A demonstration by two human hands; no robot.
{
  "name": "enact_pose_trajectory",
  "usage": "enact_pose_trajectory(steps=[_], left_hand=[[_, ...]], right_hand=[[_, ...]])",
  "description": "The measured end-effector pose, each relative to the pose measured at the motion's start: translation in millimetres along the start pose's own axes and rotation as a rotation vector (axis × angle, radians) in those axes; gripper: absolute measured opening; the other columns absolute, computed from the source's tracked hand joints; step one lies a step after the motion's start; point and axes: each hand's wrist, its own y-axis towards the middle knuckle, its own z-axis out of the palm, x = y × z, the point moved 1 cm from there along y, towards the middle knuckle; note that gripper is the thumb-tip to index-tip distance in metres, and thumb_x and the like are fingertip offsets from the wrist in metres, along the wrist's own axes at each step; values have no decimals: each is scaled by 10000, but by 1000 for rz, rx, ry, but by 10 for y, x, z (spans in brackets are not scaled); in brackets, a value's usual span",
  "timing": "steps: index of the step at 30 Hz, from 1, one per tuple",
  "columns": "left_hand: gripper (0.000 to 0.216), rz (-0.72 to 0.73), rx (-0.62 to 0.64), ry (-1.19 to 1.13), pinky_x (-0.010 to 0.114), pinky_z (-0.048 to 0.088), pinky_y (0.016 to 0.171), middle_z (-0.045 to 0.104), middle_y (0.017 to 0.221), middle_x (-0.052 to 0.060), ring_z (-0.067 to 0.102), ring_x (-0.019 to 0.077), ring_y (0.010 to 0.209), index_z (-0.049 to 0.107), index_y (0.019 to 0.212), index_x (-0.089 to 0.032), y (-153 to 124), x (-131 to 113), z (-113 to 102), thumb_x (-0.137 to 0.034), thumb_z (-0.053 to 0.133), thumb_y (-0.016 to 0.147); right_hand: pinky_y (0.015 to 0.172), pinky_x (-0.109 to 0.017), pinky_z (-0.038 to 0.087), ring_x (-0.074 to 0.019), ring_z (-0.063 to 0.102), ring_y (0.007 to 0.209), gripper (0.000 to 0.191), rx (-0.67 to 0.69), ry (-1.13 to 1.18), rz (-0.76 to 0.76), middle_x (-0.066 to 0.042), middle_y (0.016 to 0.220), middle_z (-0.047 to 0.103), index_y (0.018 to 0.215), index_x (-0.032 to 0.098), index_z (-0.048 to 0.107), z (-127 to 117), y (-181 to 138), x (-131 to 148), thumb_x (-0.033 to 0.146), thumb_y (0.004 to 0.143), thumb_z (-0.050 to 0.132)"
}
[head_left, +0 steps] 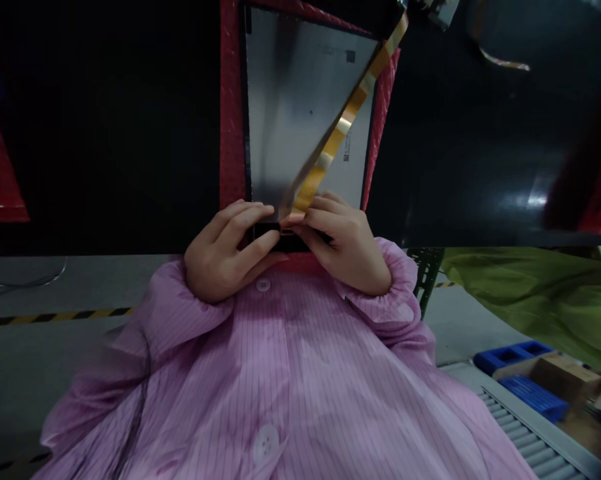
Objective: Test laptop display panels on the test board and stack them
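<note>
A flat display panel (300,87) with a grey back and dark border lies on the table in front of me. A gold ribbon cable (334,141) runs slantwise over it from the upper right to its near edge. My right hand (347,240) is closed at the cable's lower end, thumb and fingers pinched around it. My left hand (230,247) rests at the panel's near left corner, fingers apart, the thumb tip beside the cable end. The small join between the cable and the panel edge is partly hidden by my fingers.
Red bubble wrap (233,120) lies under the panel on the black table (130,133). A metal fitting (443,12) stands at the cable's top end. Red sheets (3,173) lie far left. Right of me are a green cloth (540,287), a roller conveyor (525,420) and blue trays (533,397).
</note>
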Motion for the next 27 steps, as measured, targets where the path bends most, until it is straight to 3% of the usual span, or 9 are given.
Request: enact_pose_trajectory(steps=[6,11,20,27], left_hand=[[247,123,-55,35,417,601,917,682,1133,55,663,252,1099,660,1029,-213,-3,0,34,-185,734,795],[288,153,-77,135,382,603,910,682,1121,27,671,215,1081,661,1089,-242,-28,-2,62,-247,744,813],[393,216,-31,189,386,569,976,681,1145,81,658,241,1108,675,1186,-213,-54,16,49,-390,712,838],[475,191,-39,58,416,559,988,666,1171,73,640,267,1140,641,1263,-260,-111,56,82,-353,747,809]], right_hand=[[846,-210,463,-75,567,960,251,22,28,-44,-25,993,680,928,149,701,-27,19,-34,227,942,463],[842,-218,470,-77,570,954,267,25,38,-53,-33,1005,680,947,150,705,-34,24,-43,243,948,454],[854,-214,477,-76,576,962,261,34,25,-45,-21,1020,683,953,155,701,-21,32,-46,251,946,458],[851,-226,469,-85,569,946,287,61,23,-20,-42,1015,677,971,144,699,-44,43,-37,260,953,438]])
